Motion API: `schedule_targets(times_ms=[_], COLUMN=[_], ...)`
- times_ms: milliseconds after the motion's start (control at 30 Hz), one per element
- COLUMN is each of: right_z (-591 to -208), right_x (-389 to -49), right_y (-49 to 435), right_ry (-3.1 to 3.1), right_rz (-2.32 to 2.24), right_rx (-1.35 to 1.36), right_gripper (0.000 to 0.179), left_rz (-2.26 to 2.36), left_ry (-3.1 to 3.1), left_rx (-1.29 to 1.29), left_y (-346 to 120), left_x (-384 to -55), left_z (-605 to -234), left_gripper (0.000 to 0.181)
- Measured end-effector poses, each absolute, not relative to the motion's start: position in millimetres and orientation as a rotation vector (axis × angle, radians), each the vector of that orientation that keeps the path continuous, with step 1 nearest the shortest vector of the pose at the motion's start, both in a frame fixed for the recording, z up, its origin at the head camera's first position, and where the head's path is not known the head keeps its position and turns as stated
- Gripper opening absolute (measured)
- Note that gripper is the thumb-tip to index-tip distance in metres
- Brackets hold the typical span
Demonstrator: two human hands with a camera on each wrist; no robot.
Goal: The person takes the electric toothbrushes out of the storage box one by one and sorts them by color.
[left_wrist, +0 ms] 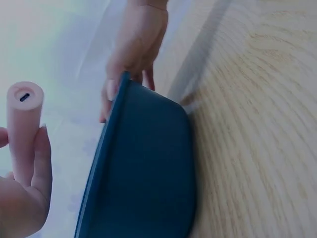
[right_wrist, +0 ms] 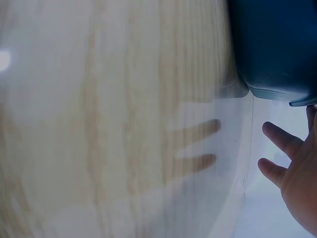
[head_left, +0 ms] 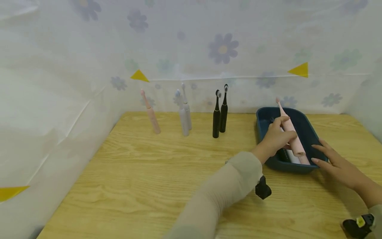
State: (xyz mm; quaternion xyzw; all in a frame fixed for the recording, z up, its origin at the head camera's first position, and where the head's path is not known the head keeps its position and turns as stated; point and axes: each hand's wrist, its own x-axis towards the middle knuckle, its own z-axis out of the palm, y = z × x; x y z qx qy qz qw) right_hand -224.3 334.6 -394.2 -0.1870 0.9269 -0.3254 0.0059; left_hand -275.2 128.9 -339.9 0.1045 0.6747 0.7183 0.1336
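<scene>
Between the curled fingers and thumb of my left hand (head_left: 276, 134), I hold a pink toothbrush (head_left: 295, 144) above the blue bin (head_left: 292, 168); my right hand (head_left: 340, 167), fingers spread, touches the bin's right rim. Inside the bin lie a black handle (head_left: 283, 154), a white handle (head_left: 293, 157) and a pink handle (head_left: 304, 160), partly hidden. Left of the bin stand two black toothbrushes (head_left: 216, 124), then two pale toothbrushes (head_left: 184, 122) and, farthest from it, another pink brush (head_left: 153, 121).
</scene>
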Motion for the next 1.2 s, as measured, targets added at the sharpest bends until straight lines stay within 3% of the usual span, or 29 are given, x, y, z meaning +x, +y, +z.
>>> schedule_targets(times_ms=[333, 1200], right_z=[-397, -400], right_x=[-226, -224], right_y=[333, 336], right_ry=[2.907, 2.908], right_rz=[-1.011, -1.064], right_rx=[-0.577, -0.651], right_gripper=[0.057, 0.055], left_rz=[2.254, 2.346], left_ry=[1.566, 1.444], left_rx=[0.482, 0.753], left_y=[93, 24], left_x=[-265, -234], left_z=[-323, -303], left_gripper=[0.050, 0.057])
